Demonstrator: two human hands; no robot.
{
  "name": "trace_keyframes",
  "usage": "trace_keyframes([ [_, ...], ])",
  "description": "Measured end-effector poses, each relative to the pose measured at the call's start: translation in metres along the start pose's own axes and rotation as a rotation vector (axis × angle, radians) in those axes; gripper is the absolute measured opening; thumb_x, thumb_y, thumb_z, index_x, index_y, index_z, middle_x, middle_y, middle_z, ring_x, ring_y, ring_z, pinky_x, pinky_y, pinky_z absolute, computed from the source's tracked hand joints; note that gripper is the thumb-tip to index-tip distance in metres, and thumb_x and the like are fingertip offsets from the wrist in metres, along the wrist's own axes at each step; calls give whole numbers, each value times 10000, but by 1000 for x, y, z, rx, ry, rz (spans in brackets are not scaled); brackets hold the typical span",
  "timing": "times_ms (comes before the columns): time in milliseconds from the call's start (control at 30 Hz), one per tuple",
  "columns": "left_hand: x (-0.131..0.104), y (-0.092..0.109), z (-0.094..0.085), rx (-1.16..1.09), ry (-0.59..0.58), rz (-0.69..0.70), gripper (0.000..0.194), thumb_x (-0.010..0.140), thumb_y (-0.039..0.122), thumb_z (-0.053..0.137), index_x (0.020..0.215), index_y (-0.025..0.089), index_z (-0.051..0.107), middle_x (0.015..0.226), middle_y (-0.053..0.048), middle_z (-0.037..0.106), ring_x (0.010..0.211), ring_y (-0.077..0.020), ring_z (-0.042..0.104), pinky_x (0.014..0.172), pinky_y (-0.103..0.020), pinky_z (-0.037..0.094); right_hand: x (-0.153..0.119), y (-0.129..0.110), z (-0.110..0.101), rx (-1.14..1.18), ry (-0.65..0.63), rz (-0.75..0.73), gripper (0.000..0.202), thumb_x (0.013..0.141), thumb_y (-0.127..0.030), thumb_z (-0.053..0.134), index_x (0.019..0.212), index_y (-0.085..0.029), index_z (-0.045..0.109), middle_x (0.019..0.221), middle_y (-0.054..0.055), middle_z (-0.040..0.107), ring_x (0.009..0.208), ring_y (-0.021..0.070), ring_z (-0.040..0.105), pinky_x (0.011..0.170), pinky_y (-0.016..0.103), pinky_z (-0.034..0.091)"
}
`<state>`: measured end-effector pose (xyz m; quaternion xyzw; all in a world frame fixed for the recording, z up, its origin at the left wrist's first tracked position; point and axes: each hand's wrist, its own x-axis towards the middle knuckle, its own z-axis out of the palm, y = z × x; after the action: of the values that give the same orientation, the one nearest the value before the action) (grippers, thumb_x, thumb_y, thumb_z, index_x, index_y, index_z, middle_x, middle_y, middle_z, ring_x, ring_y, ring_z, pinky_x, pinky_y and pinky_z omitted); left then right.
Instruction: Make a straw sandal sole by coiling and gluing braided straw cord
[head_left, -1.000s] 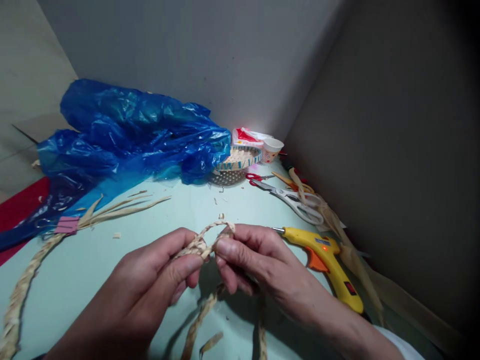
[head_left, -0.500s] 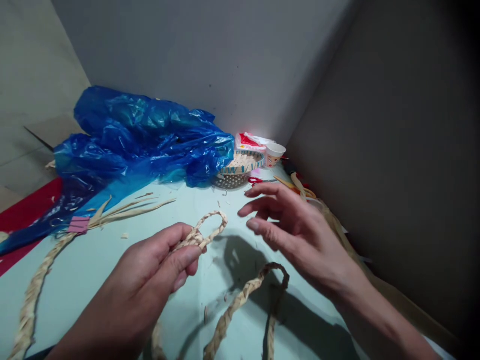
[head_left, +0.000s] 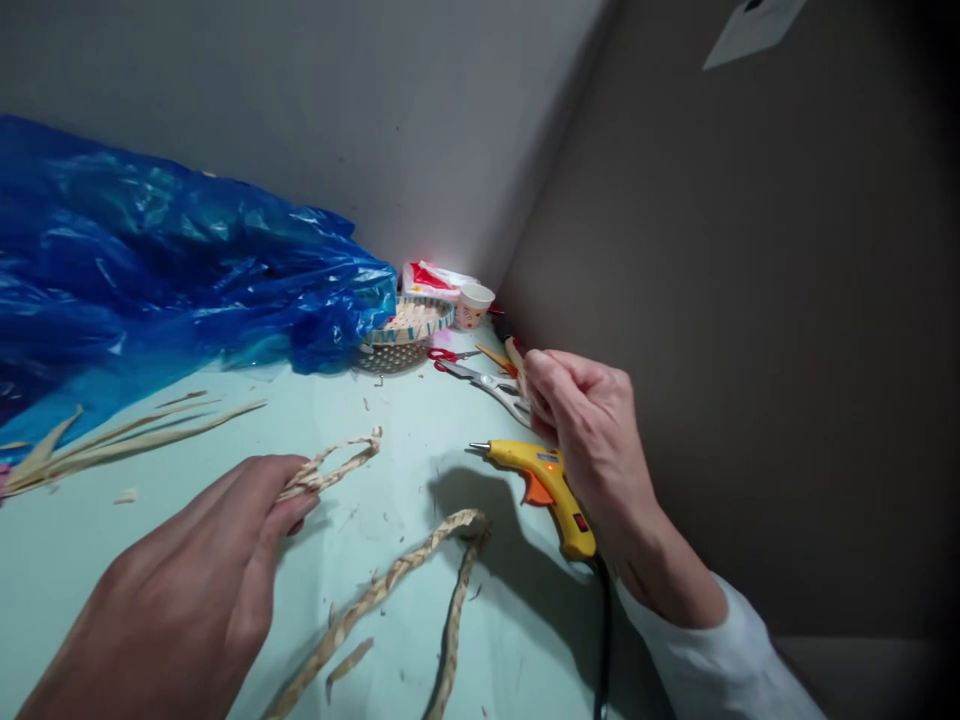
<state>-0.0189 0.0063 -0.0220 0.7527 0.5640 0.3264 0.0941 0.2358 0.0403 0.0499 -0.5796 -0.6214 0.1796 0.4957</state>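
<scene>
Between thumb and fingers, my left hand point(head_left: 202, 570) pinches a thin braided straw loop point(head_left: 349, 462), whose rounded end points away to the right. My right hand point(head_left: 589, 430) is closed at the right, beside the grey-handled scissors point(head_left: 491, 385); a pale strip shows at its fingers, but what it grips is partly hidden. Just below and left of that hand lies a yellow glue gun point(head_left: 551, 485) with an orange trigger and a lit orange light. A thicker straw braid point(head_left: 375, 590) curves across the pale green table in front.
Blue plastic point(head_left: 187, 270) covers the back left. Behind are a woven basket point(head_left: 420, 318), a paper cup point(head_left: 473, 306), a red and white packet point(head_left: 435, 280) and red-handled scissors point(head_left: 444, 355). Loose straw strands point(head_left: 150, 435) lie at left. A black cable point(head_left: 602, 640) runs toward me.
The view has turned to the right, bringing the glue gun and grey scissors into sight. My right hand has moved from beside the loop toward the back right and closed. My left hand still holds the loop.
</scene>
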Motion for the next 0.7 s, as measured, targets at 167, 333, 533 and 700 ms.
trace_keyframes([
  [167, 2, -3, 1, 31, -9, -20, 97, 1013, 323, 413, 1042, 321, 506, 940, 10, 690, 803, -236, 680, 732, -326, 435, 8, 11, -9, -229, -122, -65, 459, 983, -411, 561, 593, -215, 422, 592, -42, 380, 559, 111, 348, 553, 282, 251],
  [333, 8, 2, -2, 19, -24, -102, 147, 997, 316, 404, 915, 304, 525, 800, 24, 664, 666, -224, 634, 650, -317, 434, -3, 17, -34, -599, -224, -80, 370, 940, -180, 480, 1293, -229, 578, 1139, 92, 711, 898, 215, 663, 724, 301, 409],
  [533, 16, 0, -12, 4, -11, -140, 189, 993, 368, 389, 952, 290, 556, 850, -12, 737, 760, -264, 702, 671, -338, 465, -51, 48, -59, -899, -287, 151, 266, 924, -385, 497, 719, -229, 566, 644, 103, 673, 521, 267, 607, 526, 312, 226],
  [700, 27, 7, -30, -9, -57, -226, 240, 954, 382, 363, 971, 267, 573, 915, -67, 787, 851, -298, 740, 723, -369, 506, -69, 65, -55, -835, -354, 207, 329, 911, -508, 524, 787, -219, 624, 728, 118, 731, 603, 287, 683, 537, 329, 407],
])
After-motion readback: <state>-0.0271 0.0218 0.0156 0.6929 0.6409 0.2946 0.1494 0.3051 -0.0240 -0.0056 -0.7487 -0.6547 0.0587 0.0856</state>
